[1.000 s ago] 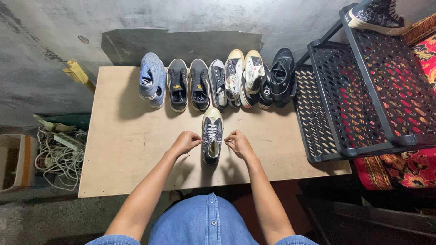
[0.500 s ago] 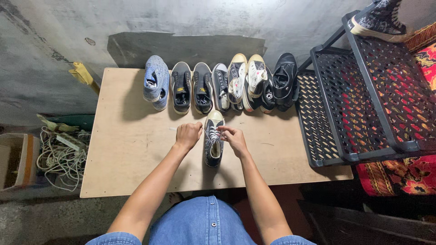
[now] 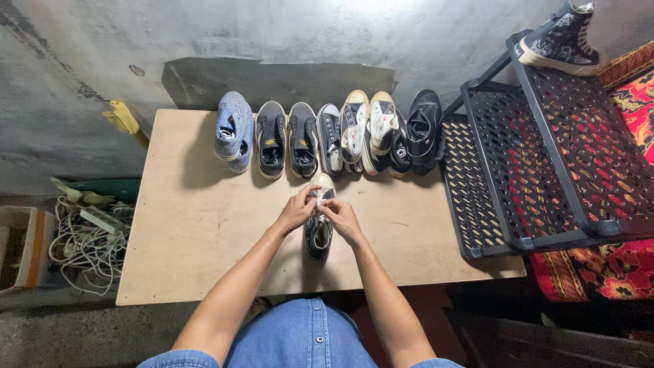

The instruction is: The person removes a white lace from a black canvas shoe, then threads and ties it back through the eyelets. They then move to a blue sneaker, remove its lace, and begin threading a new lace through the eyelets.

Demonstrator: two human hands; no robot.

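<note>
A dark patterned sneaker [image 3: 318,235] with a white toe cap lies on the wooden tabletop [image 3: 197,232], toe pointing away from me. My left hand [image 3: 297,209] and my right hand [image 3: 341,218] meet over its upper part, fingers pinched on its white laces. Both hands cover the lacing area, so the knot itself is hidden. Behind the sneaker stands a row of several shoes [image 3: 327,133] along the table's far edge.
A black perforated shoe rack [image 3: 518,170] stands right of the table, with a dark high-top sneaker [image 3: 562,41] on its top shelf. A red patterned cloth [image 3: 633,109] lies beyond it. A tangle of white cables [image 3: 85,238] sits on the floor at left.
My hands, spread apart on the laces a second ago, have come together over the sneaker's upper lacing. The sneaker stays in place.
</note>
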